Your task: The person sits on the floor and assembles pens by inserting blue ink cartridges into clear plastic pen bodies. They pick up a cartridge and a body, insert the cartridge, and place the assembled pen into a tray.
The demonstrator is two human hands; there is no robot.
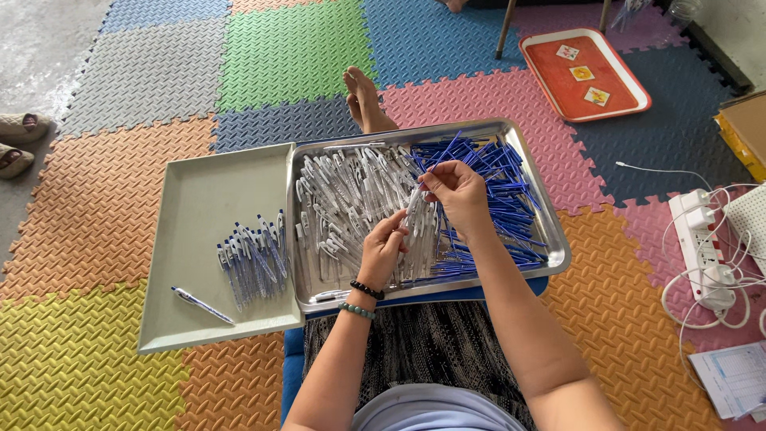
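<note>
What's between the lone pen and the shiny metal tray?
In the head view, a bunch of finished pens lies between the lone pen and the metal tray.

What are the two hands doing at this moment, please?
Left hand: closed on a clear pen barrel over the steel tray.
Right hand: fingers pinched on the top of the same barrel.

Cardboard box (746, 128): brown with a yellow edge, at the right border of the mat floor, only partly in view.
Printed sheet (730, 379): white paper with pale blue markings, lying flat on the floor at bottom right, below the white cables.
</note>
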